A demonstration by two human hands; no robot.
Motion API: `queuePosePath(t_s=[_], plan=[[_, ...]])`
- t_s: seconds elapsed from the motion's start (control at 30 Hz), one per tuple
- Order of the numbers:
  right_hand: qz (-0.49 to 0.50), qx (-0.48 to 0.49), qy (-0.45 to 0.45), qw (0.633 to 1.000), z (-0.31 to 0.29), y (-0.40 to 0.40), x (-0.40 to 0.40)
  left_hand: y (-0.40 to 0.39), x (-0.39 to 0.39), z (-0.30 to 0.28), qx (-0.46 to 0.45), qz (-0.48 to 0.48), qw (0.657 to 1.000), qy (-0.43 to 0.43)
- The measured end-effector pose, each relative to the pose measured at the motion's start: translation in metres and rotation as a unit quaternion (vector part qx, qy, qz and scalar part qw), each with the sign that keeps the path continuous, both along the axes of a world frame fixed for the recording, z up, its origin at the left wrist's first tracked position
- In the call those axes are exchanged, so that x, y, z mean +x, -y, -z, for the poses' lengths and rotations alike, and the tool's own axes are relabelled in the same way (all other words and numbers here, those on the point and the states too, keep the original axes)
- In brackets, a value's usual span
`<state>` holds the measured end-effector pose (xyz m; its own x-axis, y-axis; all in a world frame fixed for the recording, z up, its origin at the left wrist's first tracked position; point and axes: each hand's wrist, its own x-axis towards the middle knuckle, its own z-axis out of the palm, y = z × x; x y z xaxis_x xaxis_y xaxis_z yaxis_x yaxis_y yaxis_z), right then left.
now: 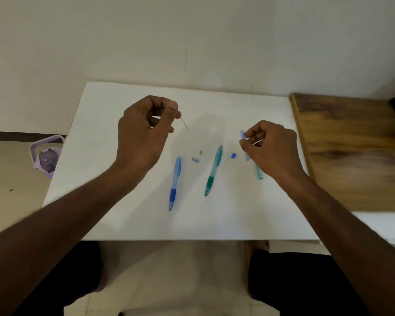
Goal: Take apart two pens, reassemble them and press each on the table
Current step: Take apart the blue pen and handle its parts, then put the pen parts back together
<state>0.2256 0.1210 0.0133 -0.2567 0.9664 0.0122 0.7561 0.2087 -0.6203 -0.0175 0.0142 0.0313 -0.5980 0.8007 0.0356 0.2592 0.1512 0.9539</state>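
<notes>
My left hand (146, 131) hovers over the white table (123, 213) and pinches a thin dark refill (185, 126) that slants down to the right. My right hand (269, 147) pinches a pale blue upper pen piece (245, 145) held nearly upright. A blue pen barrel (175, 183) lies in the middle of the table. To its right lies a green pen barrel (213, 171). Between and around them sit a tiny blue part (195, 159), a small grey part (200, 152) and a blue cap piece (233, 155). A green upper piece (259, 173) pokes out below my right hand.
A wooden surface (351, 151) adjoins the table on the right. A lilac container (46, 156) stands on the floor to the left. A pale wall runs behind the table. My knees show below the table's front edge.
</notes>
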Motion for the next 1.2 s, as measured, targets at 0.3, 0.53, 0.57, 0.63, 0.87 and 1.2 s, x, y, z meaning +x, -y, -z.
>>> queuePosePath(t_s=[0.3,0.53,0.57,0.63,0.87,1.2], plan=[[0.003,-0.067,0.205,0.976,0.016,-0.008,0.004,0.000,0.013,0.015,-0.061,0.081,0.995,0.021],[-0.094,-0.196,-0.093,0.972,-0.016,0.019,-0.036,0.001,0.015,0.017,-0.073,0.119,0.990,-0.026],[-0.112,-0.245,-0.115,0.956,-0.018,0.025,-0.043,0.001,0.016,0.018,-0.077,0.125,0.988,-0.039],[-0.142,-0.261,-0.097,0.950,-0.019,0.030,-0.050,0.002,0.016,0.020,-0.085,0.131,0.986,-0.053],[-0.156,-0.251,-0.089,0.951,-0.018,0.033,-0.054,0.004,0.013,0.023,-0.111,0.155,0.978,-0.082],[-0.060,-0.281,-0.192,0.938,-0.008,0.028,-0.052,0.009,-0.008,0.039,-0.368,0.182,0.856,-0.316]])
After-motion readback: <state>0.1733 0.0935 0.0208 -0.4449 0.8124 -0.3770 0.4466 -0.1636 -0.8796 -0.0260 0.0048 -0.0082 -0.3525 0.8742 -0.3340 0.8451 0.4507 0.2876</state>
